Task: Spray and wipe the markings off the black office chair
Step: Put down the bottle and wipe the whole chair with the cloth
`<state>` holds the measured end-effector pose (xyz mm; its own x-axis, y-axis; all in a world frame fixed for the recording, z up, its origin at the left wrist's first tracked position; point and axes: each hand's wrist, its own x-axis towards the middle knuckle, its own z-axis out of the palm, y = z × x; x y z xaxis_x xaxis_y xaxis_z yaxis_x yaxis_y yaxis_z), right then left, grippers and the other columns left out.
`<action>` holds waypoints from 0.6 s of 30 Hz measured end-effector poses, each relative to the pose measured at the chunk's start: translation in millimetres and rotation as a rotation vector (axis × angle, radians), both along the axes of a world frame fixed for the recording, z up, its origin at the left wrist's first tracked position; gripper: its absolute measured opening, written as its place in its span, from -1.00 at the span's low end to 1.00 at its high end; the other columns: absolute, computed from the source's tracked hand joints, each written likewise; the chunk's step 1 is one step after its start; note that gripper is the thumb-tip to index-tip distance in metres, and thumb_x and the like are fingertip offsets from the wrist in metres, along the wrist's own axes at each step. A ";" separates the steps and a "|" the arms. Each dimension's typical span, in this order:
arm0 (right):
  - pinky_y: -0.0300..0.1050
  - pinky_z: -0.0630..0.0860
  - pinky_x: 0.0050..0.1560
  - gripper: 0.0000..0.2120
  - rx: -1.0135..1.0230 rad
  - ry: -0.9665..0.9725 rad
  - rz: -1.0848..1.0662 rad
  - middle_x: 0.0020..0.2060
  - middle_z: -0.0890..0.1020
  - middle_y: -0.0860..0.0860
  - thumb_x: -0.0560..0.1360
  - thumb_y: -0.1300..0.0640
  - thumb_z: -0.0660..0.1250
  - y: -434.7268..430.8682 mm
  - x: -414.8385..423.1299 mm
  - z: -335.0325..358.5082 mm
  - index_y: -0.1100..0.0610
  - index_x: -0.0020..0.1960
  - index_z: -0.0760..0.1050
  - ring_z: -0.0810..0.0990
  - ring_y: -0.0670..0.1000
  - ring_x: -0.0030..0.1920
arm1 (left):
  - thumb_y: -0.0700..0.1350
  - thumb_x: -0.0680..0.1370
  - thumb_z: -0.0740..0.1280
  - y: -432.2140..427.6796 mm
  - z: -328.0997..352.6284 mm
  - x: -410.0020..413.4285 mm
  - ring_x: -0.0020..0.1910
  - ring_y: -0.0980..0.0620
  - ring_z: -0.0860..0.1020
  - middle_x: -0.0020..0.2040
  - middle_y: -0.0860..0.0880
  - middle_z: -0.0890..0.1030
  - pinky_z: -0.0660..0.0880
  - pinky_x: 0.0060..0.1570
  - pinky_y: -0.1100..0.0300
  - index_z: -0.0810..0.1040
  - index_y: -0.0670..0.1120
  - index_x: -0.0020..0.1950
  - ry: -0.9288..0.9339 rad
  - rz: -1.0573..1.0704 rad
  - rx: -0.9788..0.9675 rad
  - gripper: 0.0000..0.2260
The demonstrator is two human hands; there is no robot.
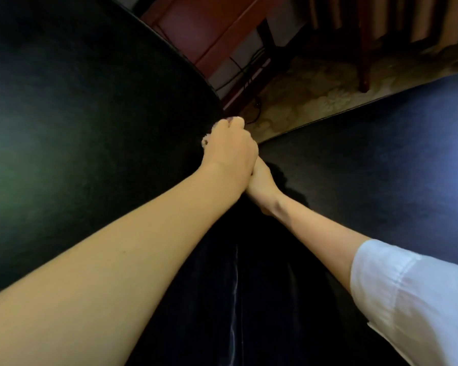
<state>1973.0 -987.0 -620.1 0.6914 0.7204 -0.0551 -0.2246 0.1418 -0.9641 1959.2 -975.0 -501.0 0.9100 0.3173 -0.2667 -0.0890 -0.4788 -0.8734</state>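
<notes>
Against the edge of the black chair (90, 128), left hand (230, 151) clenches a white cloth (206, 141); right hand (262, 183) (fingers hidden) grip unclear; carpet (315, 96) beyond.

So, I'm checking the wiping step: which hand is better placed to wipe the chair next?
Probably left. The left hand grips a white wad, likely the wipe, at the edge of the black chair; the right hand sits partly hidden under it, its grip unseen.
</notes>
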 end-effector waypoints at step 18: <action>-0.18 0.54 -0.15 -0.81 -0.117 0.037 0.253 -0.05 0.64 0.18 0.52 0.30 0.27 -183.1 -211.7 0.6 0.16 0.11 0.52 0.53 -0.11 -0.13 | -0.11 0.63 0.15 -173.5 20.8 -187.4 0.30 -0.11 0.31 0.25 -0.11 0.48 0.32 0.09 0.09 0.51 -0.12 0.25 0.202 0.434 -0.206 -0.74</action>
<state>1761.4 -1170.0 -619.5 0.4863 0.8572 -0.1696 -0.2736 -0.0350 -0.9612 1771.9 -1148.5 -480.2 0.6301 0.5765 -0.5202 -0.0008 -0.6694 -0.7429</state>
